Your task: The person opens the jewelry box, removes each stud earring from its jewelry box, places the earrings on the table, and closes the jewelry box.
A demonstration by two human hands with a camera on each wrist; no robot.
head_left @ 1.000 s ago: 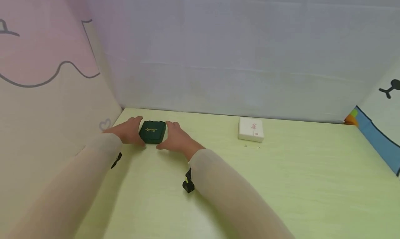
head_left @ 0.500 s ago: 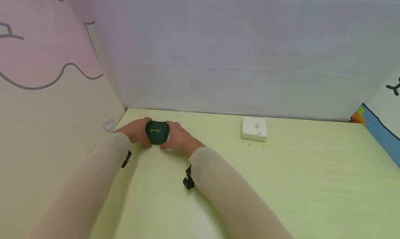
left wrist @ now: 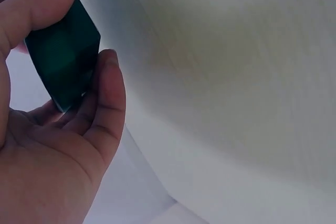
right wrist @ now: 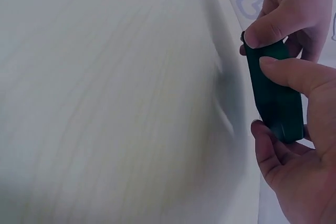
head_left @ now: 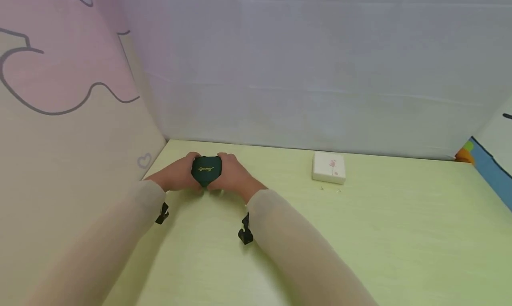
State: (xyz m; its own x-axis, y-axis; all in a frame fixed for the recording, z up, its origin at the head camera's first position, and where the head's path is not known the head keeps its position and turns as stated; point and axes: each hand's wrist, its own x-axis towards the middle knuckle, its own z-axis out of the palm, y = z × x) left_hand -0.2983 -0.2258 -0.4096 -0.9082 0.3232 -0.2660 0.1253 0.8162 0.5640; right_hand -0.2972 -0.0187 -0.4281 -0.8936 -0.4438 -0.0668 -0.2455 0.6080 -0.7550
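A small dark green box (head_left: 206, 169) with gold script on its lid is between both hands near the back left of the table. My left hand (head_left: 180, 173) grips its left side, and my right hand (head_left: 234, 175) grips the right. In the left wrist view, the left thumb lies across the green box (left wrist: 68, 61) with fingers curled around its far edge. The right wrist view shows both thumbs on one face of the box (right wrist: 275, 95) and the right fingers bent around its end. It looks raised, with a shadow on the tabletop beside it.
A white box (head_left: 329, 167) with a pink flower print stands to the right, near the back edge. Two tiny bits (head_left: 322, 189) lie before it. Pale cloth walls (head_left: 300, 74) enclose the light green table (head_left: 380, 235) at the back and sides.
Both hands, first apart around the green box, have closed in and now grip it. The box has tilted, with its lid facing more toward the head camera. The white box stays put.
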